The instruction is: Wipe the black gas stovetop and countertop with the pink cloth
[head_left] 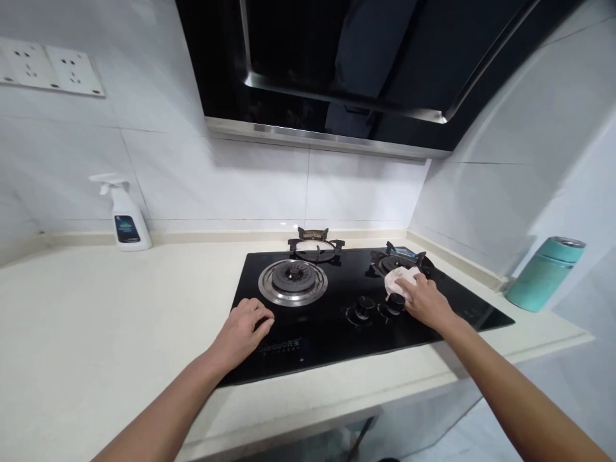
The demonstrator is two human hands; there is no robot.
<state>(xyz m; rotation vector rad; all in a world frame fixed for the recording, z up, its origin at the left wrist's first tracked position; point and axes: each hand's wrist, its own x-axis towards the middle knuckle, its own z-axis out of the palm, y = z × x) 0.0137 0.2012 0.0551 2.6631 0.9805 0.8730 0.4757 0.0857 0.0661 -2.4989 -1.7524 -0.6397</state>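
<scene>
In the head view, a black glass gas hob (332, 343) is set into a cream stone countertop (91, 314), with its front edge just behind the counter's front edge. A long stretch of countertop extends to the left of the hob, while a narrower strip is left on its right, and a corner of white tiled wall (481, 192) closes in behind and to the right. A black range hood (337, 77) is mounted above.

A crumpled white cloth (400, 282) is gripped in the closed fingers of the right hand (424, 303). It is pressed against the hob between the right burner (397, 262) and a pair of black control knobs (380, 305). The left hand (242, 332) is held palm-down and empty, with its fingers loosely curved, on the hob's front area just beside the steel-ringed left burner (292, 281).

A white trigger spray bottle (124, 221) stands at the back left, and a teal flask (545, 274) lies tilted at the right. The dark bottle label and the small lettering on the hob are too small to be read.
</scene>
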